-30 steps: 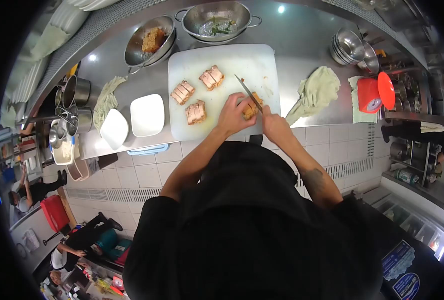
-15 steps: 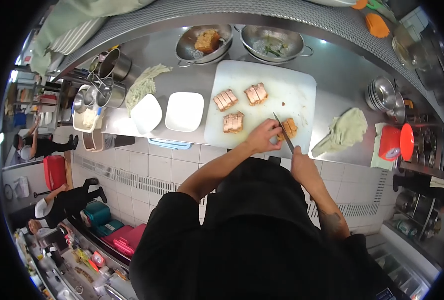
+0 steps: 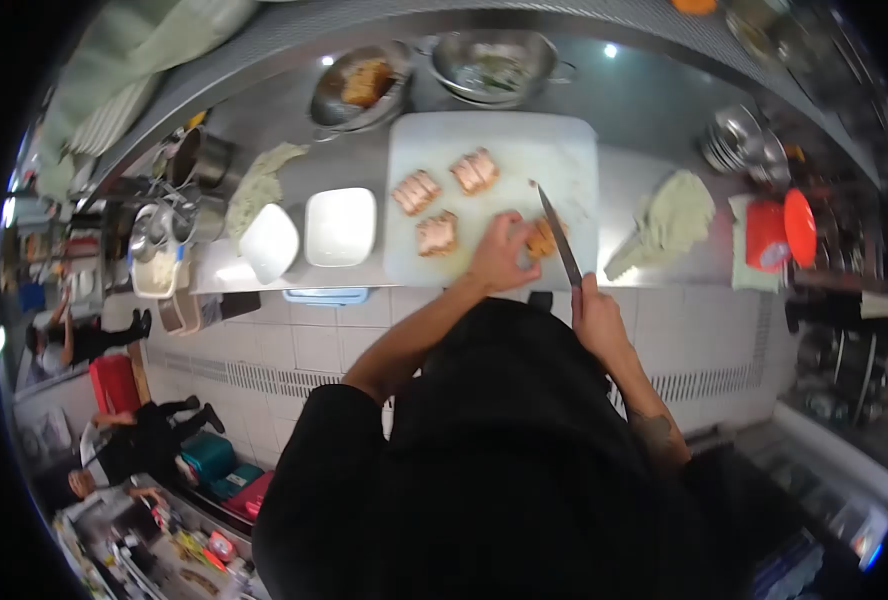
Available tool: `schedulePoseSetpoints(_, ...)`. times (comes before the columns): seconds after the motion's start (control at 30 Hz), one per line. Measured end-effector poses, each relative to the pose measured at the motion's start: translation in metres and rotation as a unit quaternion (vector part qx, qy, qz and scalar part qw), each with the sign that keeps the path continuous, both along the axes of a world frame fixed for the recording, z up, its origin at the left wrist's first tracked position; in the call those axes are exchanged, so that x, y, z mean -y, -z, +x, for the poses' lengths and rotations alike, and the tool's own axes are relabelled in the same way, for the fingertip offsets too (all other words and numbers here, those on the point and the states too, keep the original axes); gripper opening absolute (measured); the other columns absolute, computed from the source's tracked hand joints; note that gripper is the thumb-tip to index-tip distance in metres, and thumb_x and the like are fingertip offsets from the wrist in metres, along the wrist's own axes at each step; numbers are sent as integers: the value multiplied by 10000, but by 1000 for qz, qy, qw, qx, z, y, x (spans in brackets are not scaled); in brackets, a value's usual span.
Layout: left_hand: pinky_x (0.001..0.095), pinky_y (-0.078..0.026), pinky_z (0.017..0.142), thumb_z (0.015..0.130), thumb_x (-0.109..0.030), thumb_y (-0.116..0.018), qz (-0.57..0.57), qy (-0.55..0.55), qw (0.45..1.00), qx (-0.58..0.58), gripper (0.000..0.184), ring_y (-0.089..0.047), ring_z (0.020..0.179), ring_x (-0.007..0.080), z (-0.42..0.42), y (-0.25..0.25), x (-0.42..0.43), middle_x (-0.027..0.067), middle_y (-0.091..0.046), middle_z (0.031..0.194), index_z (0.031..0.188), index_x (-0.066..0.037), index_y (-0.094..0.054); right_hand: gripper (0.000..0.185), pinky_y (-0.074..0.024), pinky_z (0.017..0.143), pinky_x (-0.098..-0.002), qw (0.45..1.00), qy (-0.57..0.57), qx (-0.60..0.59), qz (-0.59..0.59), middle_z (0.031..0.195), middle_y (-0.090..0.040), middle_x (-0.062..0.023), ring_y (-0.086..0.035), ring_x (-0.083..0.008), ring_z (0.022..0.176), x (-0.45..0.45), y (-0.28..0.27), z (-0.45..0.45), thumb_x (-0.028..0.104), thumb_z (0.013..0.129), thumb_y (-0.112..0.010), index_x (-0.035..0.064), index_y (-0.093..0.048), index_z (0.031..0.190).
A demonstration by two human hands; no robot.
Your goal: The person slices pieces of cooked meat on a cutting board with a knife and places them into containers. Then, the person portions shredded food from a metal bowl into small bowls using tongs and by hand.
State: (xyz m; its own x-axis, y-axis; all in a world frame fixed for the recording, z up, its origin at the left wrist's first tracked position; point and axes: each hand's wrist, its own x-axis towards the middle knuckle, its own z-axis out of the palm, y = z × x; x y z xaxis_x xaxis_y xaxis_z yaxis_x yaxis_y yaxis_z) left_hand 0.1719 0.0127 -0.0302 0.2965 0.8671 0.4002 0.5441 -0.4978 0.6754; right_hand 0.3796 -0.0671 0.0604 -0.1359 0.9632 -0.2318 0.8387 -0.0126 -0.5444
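My right hand (image 3: 596, 312) is closed round the handle of a knife (image 3: 560, 236), whose blade points up and left over the white cutting board (image 3: 494, 131). Just left of the blade lies a browned meat piece (image 3: 541, 238). Beside it is my left hand (image 3: 505, 256), with thumb and fingers apart at the piece's left edge; the view is blurred. Three sliced meat portions rest on the board's left half: one at upper left (image 3: 416, 192), one at upper middle (image 3: 475, 171) and one lower down (image 3: 437, 233).
Two white dishes (image 3: 340, 227) (image 3: 269, 243) stand left of the board. Behind it are a metal bowl with browned meat (image 3: 329, 110) and another metal bowl (image 3: 454, 70). A green cloth (image 3: 676, 218) and a red scale (image 3: 767, 236) lie to the right. People are at far left.
The camera view has shifted. The knife has moved from across the meat piece to its right side, and my left hand's fingers have spread from their grip on the piece.
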Motion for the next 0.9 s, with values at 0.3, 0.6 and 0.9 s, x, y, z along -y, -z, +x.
schedulePoseSetpoints(0.3,457,-387,1043,872,-398,-663,53,-3,976,-211,453,-459,1248,357,39,-9,-18,136,-534,1277,1230,-124,-618,161,-449,618,-616,991,122,-40,26,718,-623,-315,-601,-542,704,1,-18,37,159,1008,-502,8,-448,992)
schedulePoseSetpoints(0.6,440,-428,975,863,-400,-691,56,-16,973,-224,399,-529,1150,319,-13,-20,7,142,-547,1234,1140,-122,-622,206,-464,633,-620,996,90,-1,-9,704,-615,-334,-597,-563,702,6,-6,39,199,1010,-505,0,-449,1001)
schedulePoseSetpoints(0.9,439,-459,938,857,-410,-700,70,-28,975,-209,413,-556,1110,315,-12,0,9,139,-556,1222,1151,-131,-621,272,-500,653,-589,997,36,-5,74,834,-624,-309,-631,-518,752,-84,33,9,143,945,-576,-26,-397,1062)
